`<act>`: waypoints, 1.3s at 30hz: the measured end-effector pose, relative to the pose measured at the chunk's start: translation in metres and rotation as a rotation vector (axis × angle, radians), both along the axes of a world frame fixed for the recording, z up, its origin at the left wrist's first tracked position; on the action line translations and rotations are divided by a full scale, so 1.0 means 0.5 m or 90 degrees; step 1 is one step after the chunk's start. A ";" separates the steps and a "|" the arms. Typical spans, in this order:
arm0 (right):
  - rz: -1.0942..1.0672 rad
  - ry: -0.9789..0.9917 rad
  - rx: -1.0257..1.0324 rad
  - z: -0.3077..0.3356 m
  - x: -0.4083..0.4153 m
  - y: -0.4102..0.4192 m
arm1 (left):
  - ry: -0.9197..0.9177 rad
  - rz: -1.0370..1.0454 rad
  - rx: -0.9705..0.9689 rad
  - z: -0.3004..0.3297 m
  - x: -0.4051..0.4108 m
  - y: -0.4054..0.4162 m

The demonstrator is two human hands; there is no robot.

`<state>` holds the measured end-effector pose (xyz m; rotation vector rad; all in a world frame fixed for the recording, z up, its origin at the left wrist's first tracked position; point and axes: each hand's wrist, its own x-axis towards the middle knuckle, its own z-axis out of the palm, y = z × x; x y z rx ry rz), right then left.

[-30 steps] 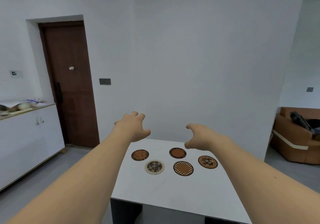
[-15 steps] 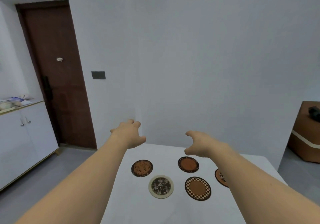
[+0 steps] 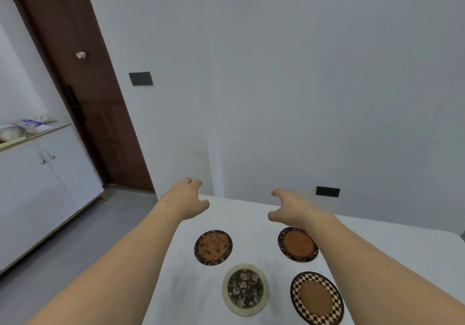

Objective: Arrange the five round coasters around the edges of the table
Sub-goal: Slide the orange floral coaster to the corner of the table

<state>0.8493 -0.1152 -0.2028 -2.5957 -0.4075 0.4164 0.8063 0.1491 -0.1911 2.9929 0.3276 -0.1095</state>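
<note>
Four round coasters show on the white counter (image 3: 377,239), clustered mid-surface: a speckled brown coaster (image 3: 213,247), a plain brown coaster (image 3: 298,244), a cream-rimmed floral coaster (image 3: 245,289) and a checker-rimmed coaster (image 3: 316,297). The fifth is not visible. The left hand (image 3: 187,199) and right hand (image 3: 292,207) hover above, fingers loosely spread, holding nothing. The coasters look thin, light and stiff; lying flat, each is probably best slid or lifted by its rim.

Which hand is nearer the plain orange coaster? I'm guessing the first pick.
Right. The right hand hovers just beyond the plain orange coaster; the left hand is off to its left.
</note>
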 end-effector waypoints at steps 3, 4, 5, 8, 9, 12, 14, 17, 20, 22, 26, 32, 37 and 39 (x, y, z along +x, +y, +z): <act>0.009 0.047 -0.004 -0.059 0.055 0.039 | 0.037 0.012 -0.020 -0.063 0.052 0.029; 0.011 0.061 -0.003 -0.080 0.071 0.054 | 0.051 0.017 -0.025 -0.085 0.069 0.041; 0.012 0.075 -0.003 -0.100 0.087 0.070 | 0.066 0.023 -0.034 -0.107 0.085 0.054; 0.011 0.116 -0.010 -0.166 0.132 0.125 | 0.111 0.033 -0.061 -0.174 0.131 0.097; 0.006 0.131 -0.016 -0.184 0.144 0.144 | 0.126 0.038 -0.072 -0.196 0.145 0.113; -0.026 0.179 -0.019 -0.236 0.189 0.207 | 0.175 0.057 -0.117 -0.262 0.194 0.170; -0.051 0.201 -0.005 -0.258 0.207 0.232 | 0.197 0.072 -0.137 -0.294 0.214 0.191; -0.090 0.253 0.028 -0.329 0.255 0.290 | 0.229 0.121 -0.195 -0.375 0.261 0.233; -0.148 0.337 0.061 -0.413 0.286 0.329 | 0.268 0.178 -0.278 -0.457 0.289 0.243; -0.188 0.388 0.078 -0.467 0.299 0.344 | 0.293 0.229 -0.347 -0.509 0.302 0.242; -0.266 0.454 0.093 -0.552 0.324 0.365 | 0.311 0.335 -0.426 -0.588 0.318 0.243; -0.393 0.473 0.128 -0.628 0.347 0.396 | 0.260 0.394 -0.413 -0.655 0.348 0.253; -0.444 0.463 0.116 -0.670 0.350 0.414 | 0.225 0.420 -0.415 -0.694 0.351 0.246; -0.447 0.461 0.111 -0.683 0.349 0.417 | 0.206 0.429 -0.423 -0.708 0.347 0.247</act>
